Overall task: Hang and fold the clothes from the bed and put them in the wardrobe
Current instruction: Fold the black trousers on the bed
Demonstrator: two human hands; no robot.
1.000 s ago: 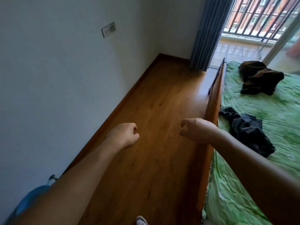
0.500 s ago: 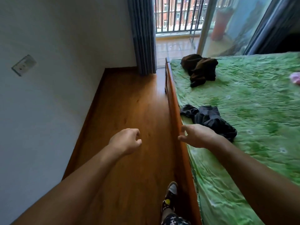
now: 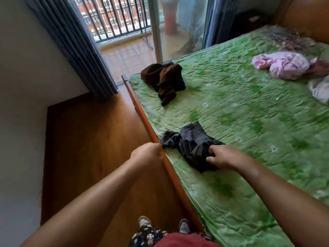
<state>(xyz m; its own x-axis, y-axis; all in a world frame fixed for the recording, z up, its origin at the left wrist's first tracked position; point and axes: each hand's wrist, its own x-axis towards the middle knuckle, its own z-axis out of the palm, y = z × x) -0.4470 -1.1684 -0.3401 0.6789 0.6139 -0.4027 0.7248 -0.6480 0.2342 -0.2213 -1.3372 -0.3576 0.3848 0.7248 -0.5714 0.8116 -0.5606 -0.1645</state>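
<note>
Dark blue garment [image 3: 193, 142]: crumpled on the green bed [image 3: 249, 113], close to the wooden side rail [image 3: 171, 171]. It runs from the rail toward the near right.
Right hand [image 3: 225, 157]: nearest; fingers apart, tips touching the garment's near end, not pinching yet.
Left hand [image 3: 146, 155]: a fist beside the rail, holding nothing.

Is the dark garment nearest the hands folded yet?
No, crumpled: the dark garment lies bunched in irregular creases on the bed, with the right hand over its near end.
</note>
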